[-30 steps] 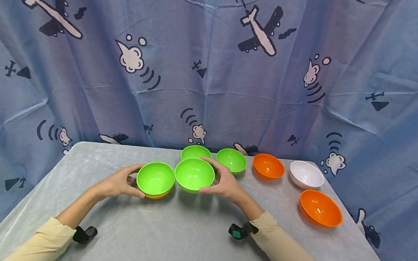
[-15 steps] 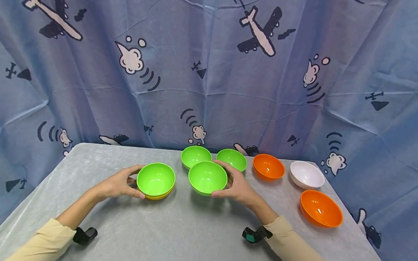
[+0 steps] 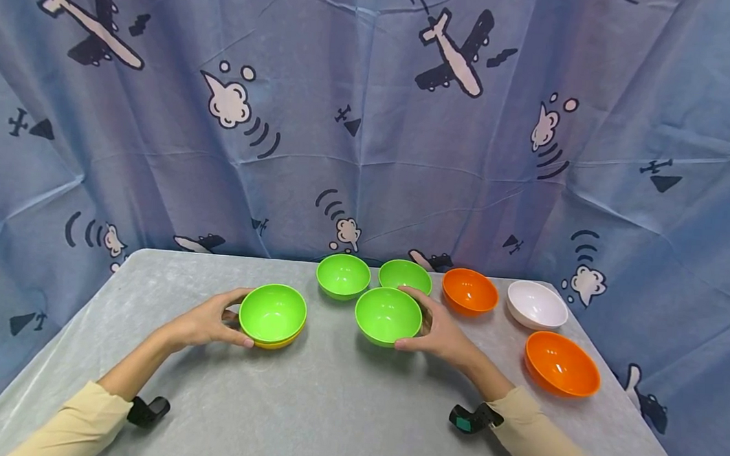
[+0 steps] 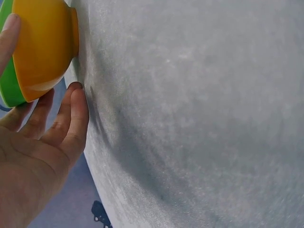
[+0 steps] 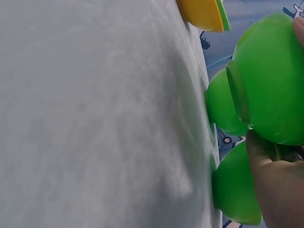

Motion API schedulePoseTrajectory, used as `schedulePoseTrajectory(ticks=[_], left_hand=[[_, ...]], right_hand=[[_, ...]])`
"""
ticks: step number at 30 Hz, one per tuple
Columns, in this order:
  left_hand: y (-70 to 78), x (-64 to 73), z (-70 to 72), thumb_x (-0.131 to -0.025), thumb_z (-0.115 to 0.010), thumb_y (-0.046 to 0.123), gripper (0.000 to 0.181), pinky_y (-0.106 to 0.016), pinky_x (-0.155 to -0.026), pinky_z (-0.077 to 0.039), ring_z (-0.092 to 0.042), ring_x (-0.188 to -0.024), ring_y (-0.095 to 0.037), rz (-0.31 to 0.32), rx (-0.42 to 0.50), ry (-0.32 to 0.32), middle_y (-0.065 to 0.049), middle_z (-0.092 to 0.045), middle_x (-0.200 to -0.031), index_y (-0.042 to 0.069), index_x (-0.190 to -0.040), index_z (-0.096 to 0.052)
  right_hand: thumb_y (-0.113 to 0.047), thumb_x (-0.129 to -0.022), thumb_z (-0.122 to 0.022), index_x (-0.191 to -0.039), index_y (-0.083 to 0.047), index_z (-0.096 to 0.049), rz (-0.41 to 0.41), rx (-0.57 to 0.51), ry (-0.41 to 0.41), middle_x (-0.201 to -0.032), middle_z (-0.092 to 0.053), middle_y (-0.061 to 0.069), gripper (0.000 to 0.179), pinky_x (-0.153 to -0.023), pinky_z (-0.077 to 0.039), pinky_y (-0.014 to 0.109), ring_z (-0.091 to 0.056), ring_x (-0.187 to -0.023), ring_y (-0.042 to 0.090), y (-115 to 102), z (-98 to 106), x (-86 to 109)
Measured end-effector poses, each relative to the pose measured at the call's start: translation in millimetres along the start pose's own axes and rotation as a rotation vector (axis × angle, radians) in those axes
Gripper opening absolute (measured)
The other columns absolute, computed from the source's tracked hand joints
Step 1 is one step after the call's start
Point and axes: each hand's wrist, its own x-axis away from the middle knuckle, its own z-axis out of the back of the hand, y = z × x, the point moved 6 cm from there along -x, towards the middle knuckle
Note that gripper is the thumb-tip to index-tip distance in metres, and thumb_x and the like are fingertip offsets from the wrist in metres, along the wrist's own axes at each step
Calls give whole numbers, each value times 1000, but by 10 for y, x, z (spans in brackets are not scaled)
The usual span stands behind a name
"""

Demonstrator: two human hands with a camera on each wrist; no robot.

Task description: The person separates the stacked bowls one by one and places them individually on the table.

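A green bowl (image 3: 272,313) sits nested in a yellow bowl (image 4: 45,45), whose foot stands on the table at left of centre. My left hand (image 3: 208,322) grips this pair from the left side, thumb near the front and fingers behind. To the right, another green bowl (image 3: 388,317) is held by its right side in my right hand (image 3: 442,335). Its foot is clear of the tabletop in the right wrist view, and it is upright. Behind it stand two more green bowls, one at left (image 3: 342,276) and one at right (image 3: 404,275), the latter partly covered.
Along the back right of the grey table (image 3: 306,411) are an orange bowl (image 3: 470,292) and a white bowl (image 3: 536,306). A second orange bowl (image 3: 561,364) stands nearer on the right. A blue patterned curtain (image 3: 296,114) hangs behind the table's back edge.
My right hand has carried its green bowl rightward, away from the nested pair, uncovering the back left green bowl. My left hand and the nested bowls have stayed put.
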Motion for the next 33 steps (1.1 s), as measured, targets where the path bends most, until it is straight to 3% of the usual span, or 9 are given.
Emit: schedulePoseTrajectory(ticks=[14,21,33], left_hand=[[14,8,-7,-81,-88,11,97,-49,-94,-52,-55,-123,-47,-10,-13,-2,-31,-33,-153,-5,-156,-28],[24,4,-7,-82,-88,11,97,-46,-92,-53,-56,-122,-46,-6,2,-4,-31,-33,-152,-4,-156,-28],[21,10,-5,-83,-87,11,96,-46,-93,-53,-57,-121,-44,-11,13,-15,-31,-34,-152,-3,-157,-28]], right_hand=[[-8,-73,-92,-151,2,-42,16,64,19,-149,-46,18,93,-107,-35,20,-38,-137,36,62,207,228],[-6,-73,-91,-151,0,-43,18,115,47,-150,-47,13,91,-108,-33,19,-39,-138,26,76,366,366],[-5,-76,-89,-151,-2,-42,-1,151,50,-151,-46,14,89,-106,-34,18,-41,-134,27,80,542,596]])
